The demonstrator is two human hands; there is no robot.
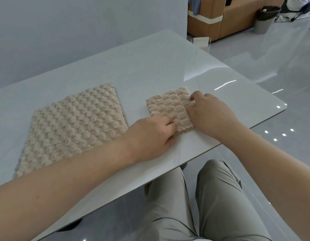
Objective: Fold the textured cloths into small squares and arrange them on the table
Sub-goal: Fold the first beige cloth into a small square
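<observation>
A small folded beige textured cloth [168, 106] lies on the white table [150, 70] near its right corner. My left hand [150, 136] grips the folded cloth's near left corner, fingers curled on its edge. My right hand [209, 112] holds its right edge, fingers curled down onto the fabric. A larger beige bubble-textured cloth [72, 129] lies spread flat to the left, with my left forearm crossing over its near edge.
The table's right corner and near edge lie close to both hands. My legs in grey trousers [203, 206] are under the near edge. Beyond the table stand a brown cardboard box [220, 23], a bin [265, 18] and a grey wall.
</observation>
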